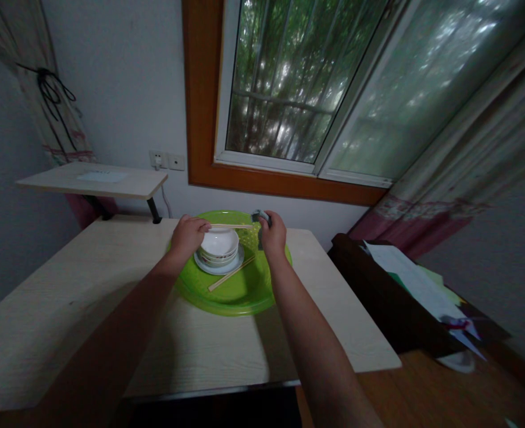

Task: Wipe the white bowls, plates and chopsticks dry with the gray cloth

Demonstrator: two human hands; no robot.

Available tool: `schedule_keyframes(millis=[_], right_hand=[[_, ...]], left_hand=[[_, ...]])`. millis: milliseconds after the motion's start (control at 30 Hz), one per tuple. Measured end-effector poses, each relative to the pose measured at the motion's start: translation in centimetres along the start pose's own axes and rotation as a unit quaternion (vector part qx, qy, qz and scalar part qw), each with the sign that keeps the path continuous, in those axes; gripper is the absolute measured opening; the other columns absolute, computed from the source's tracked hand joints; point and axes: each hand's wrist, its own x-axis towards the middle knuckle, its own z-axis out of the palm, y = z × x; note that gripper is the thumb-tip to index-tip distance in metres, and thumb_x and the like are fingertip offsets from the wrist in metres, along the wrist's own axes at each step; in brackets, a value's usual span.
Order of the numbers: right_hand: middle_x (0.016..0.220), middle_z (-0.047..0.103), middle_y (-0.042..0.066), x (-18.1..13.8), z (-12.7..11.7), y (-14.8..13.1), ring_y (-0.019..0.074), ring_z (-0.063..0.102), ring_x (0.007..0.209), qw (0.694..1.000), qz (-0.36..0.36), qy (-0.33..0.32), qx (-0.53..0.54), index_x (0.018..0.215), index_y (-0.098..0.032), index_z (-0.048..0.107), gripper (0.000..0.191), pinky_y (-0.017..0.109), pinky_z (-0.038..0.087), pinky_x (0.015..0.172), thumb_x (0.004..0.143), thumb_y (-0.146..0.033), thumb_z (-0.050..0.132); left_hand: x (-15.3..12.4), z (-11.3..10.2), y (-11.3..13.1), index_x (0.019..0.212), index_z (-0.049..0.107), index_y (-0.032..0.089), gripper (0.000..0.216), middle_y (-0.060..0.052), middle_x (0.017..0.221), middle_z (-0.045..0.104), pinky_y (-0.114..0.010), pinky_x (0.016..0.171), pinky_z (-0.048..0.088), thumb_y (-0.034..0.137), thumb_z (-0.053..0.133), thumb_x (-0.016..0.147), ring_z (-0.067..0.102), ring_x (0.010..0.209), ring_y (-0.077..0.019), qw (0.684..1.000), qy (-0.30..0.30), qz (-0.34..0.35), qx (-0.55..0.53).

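Note:
My left hand point(189, 236) is closed around one end of a pair of chopsticks point(233, 226), which lies level above a stack of white bowls point(220, 245). The bowls sit on a white plate point(203, 264) inside a round green basin point(230, 306). Over the basin's right side, my right hand point(273, 235) grips a crumpled grey cloth point(259, 216) close to the free end of the chopsticks. More chopsticks point(230, 274) rest on the basin floor in front of the bowls. My left fingers partly hide the held end.
The basin stands on a pale wooden table point(88, 285). A raised shelf point(132, 183) with a paper point(103, 176) is at the back left. Behind is a window point(298, 89) above the wall. At the right, a dark brown piece of furniture point(391, 297) bears papers point(405, 273).

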Motion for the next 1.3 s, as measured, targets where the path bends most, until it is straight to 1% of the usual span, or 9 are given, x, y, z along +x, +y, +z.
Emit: schedule_keyframes(millis=[100, 300, 433, 567, 700, 900, 1033, 1200, 1300], right_hand=[[0.108, 0.070, 0.010, -0.1, 0.1, -1.2, 0.0236, 0.060, 0.101, 0.997, -0.073, -0.025, 0.022, 0.111, -0.018, 0.068, 0.025, 0.037, 0.046, 0.093, 0.094, -0.031, 0.055], [0.131, 0.061, 0.009, -1.3, 1.0, -2.9, 0.0243, 0.052, 0.122, 0.966, -0.202, -0.164, -0.008, 0.126, -0.024, 0.065, 0.032, 0.041, 0.039, 0.107, 0.097, -0.034, 0.055], [0.123, 0.064, 0.010, -1.6, 1.0, -3.1, 0.0230, 0.054, 0.118, 0.959, -0.198, -0.201, -0.012, 0.128, -0.021, 0.062, 0.033, 0.040, 0.041, 0.105, 0.101, -0.032, 0.046], [0.113, 0.068, 0.009, -1.6, 0.8, -3.1, 0.0224, 0.058, 0.108, 0.951, -0.197, -0.236, -0.006, 0.118, -0.020, 0.066, 0.026, 0.037, 0.044, 0.099, 0.096, -0.031, 0.057], [0.107, 0.071, 0.007, -1.4, 0.8, -2.9, 0.0203, 0.061, 0.101, 0.943, -0.189, -0.273, -0.024, 0.109, -0.021, 0.070, 0.019, 0.033, 0.045, 0.094, 0.096, -0.028, 0.059], [0.104, 0.071, 0.008, -1.0, 0.8, -2.2, 0.0232, 0.057, 0.099, 0.963, -0.142, -0.206, -0.098, 0.106, -0.020, 0.071, 0.018, 0.034, 0.042, 0.090, 0.094, -0.022, 0.059], [0.103, 0.072, 0.009, -0.8, 0.4, -1.4, 0.0241, 0.055, 0.097, 0.972, -0.105, -0.163, -0.130, 0.103, -0.019, 0.072, 0.019, 0.035, 0.039, 0.090, 0.094, -0.020, 0.056], [0.101, 0.071, 0.010, -0.3, 0.0, -0.7, 0.0244, 0.055, 0.095, 0.992, -0.046, -0.048, -0.107, 0.102, -0.017, 0.070, 0.023, 0.037, 0.040, 0.090, 0.096, -0.024, 0.049], [0.101, 0.069, 0.010, -0.3, 0.0, -0.9, 0.0241, 0.057, 0.096, 0.997, -0.055, -0.009, -0.043, 0.103, -0.017, 0.068, 0.024, 0.038, 0.042, 0.091, 0.097, -0.030, 0.049]], left_hand=[[-0.1, 0.1, 0.4, 0.094, 0.077, 0.020, 0.029, -0.006, 0.101, 0.077, -0.041, 0.090, 0.042, 0.031, 0.050, 0.093, 0.059, 0.096, -0.0261, 0.999, -0.022, 0.025, -0.004], [-0.2, 0.3, 0.7, 0.094, 0.077, 0.023, 0.026, -0.004, 0.099, 0.076, -0.040, 0.090, 0.043, 0.031, 0.053, 0.092, 0.058, 0.096, -0.0250, 0.998, -0.035, 0.048, -0.012], [0.0, 0.3, 0.5, 0.093, 0.076, 0.022, 0.028, -0.006, 0.100, 0.076, -0.040, 0.089, 0.042, 0.030, 0.050, 0.093, 0.059, 0.095, -0.0252, 0.999, -0.026, 0.045, -0.007], [0.1, 0.2, 0.4, 0.093, 0.076, 0.022, 0.027, -0.006, 0.100, 0.076, -0.040, 0.088, 0.042, 0.031, 0.051, 0.093, 0.059, 0.095, -0.0251, 0.999, -0.026, 0.036, -0.007], [0.0, 0.2, 0.5, 0.092, 0.076, 0.021, 0.026, -0.006, 0.102, 0.076, -0.040, 0.089, 0.042, 0.030, 0.052, 0.093, 0.059, 0.096, -0.0248, 0.999, -0.023, 0.046, -0.016], [0.0, 0.0, 0.4, 0.094, 0.076, 0.021, 0.029, -0.004, 0.100, 0.077, -0.040, 0.089, 0.042, 0.030, 0.049, 0.093, 0.057, 0.095, -0.0258, 1.000, 0.014, 0.009, -0.008], [0.0, -0.1, 0.2, 0.094, 0.076, 0.021, 0.029, -0.005, 0.099, 0.077, -0.041, 0.088, 0.042, 0.031, 0.048, 0.093, 0.056, 0.094, -0.0271, 1.000, 0.018, 0.007, 0.006], [0.0, 0.0, 0.1, 0.093, 0.076, 0.021, 0.030, -0.005, 0.099, 0.077, -0.041, 0.088, 0.042, 0.031, 0.048, 0.093, 0.056, 0.093, -0.0271, 1.000, 0.013, 0.002, 0.004], [-0.1, 0.1, 0.2, 0.093, 0.076, 0.022, 0.029, -0.005, 0.099, 0.076, -0.041, 0.089, 0.042, 0.031, 0.048, 0.093, 0.056, 0.095, -0.0264, 1.000, -0.005, 0.016, 0.001]])
